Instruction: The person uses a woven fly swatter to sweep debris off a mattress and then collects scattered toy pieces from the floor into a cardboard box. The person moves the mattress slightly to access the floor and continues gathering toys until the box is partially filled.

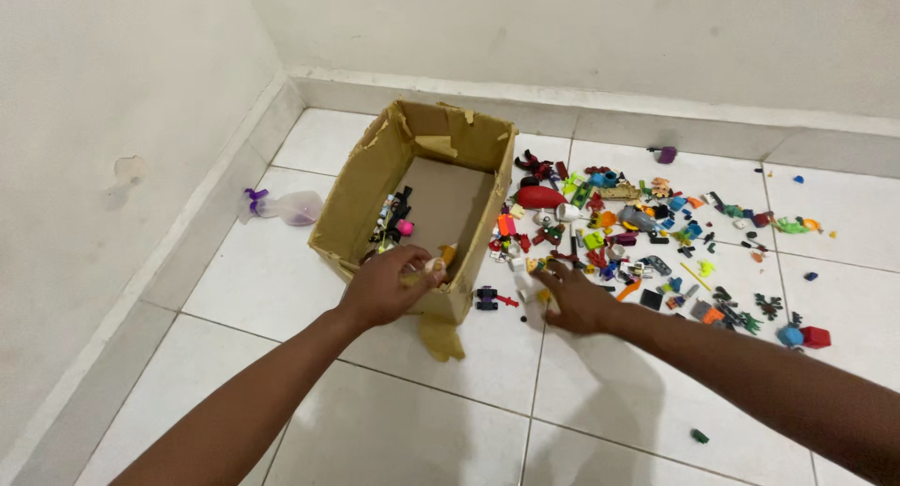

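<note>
An open brown cardboard box (370, 181) stands on the white tiled floor with a few small toys (394, 222) lying inside at its left wall. My left hand (382, 284) hovers over the box's near rim, fingers closed on a small pale yellow toy piece (434, 264). My right hand (577, 300) rests low on the floor just right of the box, fingers spread over small white and yellow pieces (525, 282) at the near edge of a scattered pile of colourful small toys (637, 233).
The toy pile spreads right across the tiles to a red and blue block (804, 336). A clear plastic bag with a purple piece (286, 206) lies left of the box by the wall. A lone green piece (699, 436) sits on the near floor. Walls meet behind the box.
</note>
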